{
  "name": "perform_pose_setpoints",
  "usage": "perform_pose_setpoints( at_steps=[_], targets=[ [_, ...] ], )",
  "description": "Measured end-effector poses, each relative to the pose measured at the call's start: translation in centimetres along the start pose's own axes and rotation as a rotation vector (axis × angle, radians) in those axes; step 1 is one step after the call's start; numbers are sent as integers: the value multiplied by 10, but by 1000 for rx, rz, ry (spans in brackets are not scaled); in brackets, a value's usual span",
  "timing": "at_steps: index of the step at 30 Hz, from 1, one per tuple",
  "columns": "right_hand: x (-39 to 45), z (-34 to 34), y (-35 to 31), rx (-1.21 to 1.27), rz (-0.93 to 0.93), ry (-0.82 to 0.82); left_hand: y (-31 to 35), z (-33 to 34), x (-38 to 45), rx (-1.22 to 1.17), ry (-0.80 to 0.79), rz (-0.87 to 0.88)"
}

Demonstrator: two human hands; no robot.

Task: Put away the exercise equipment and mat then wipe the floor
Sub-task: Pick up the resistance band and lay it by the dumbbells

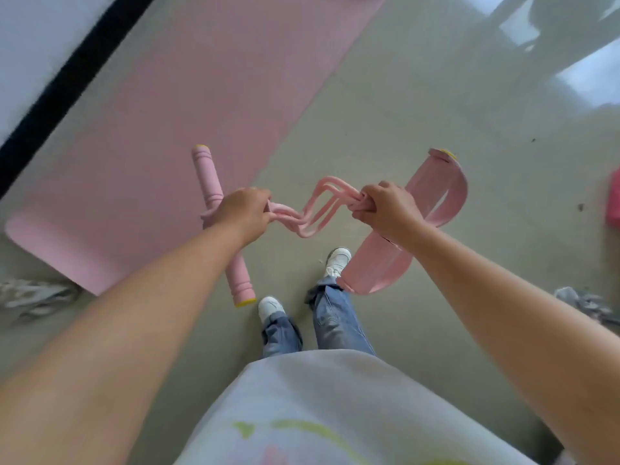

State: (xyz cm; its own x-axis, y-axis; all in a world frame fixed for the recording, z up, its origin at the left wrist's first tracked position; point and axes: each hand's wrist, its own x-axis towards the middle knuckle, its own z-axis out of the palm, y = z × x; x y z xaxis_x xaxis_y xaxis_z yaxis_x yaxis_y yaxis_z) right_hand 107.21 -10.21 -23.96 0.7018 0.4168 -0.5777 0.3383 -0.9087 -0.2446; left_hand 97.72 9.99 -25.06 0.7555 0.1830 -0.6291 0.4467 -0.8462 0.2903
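Person standing on the floor (385,105), both hands out front holding a pink pedal resistance puller in the air: left hand (243,213) with fingers clenched round the tubes beside the foam handle bar (214,203), right hand (385,209) with fingers clenched round the bunched tubes at the curved foot pedal (436,196). Slack tubes (318,209) sag twisted between the two hands. Pink mat (174,112) lies unrolled on the floor, ahead and to the left, near the dark wall strip (60,92).

Crumpled cloth (32,297) (perhaps netting) at left.
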Motion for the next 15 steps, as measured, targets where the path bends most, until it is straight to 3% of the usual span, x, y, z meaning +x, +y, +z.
perform_pose_setpoints(
  at_steps=[6, 15],
  targets=[
    [-13, -85, 113, 267, 238, 170, 120, -77, 46, 37, 63, 36],
    [7, -256, 265, 329, 233, 349, 338, -175, 127, 271, 148, 225]
  ],
)
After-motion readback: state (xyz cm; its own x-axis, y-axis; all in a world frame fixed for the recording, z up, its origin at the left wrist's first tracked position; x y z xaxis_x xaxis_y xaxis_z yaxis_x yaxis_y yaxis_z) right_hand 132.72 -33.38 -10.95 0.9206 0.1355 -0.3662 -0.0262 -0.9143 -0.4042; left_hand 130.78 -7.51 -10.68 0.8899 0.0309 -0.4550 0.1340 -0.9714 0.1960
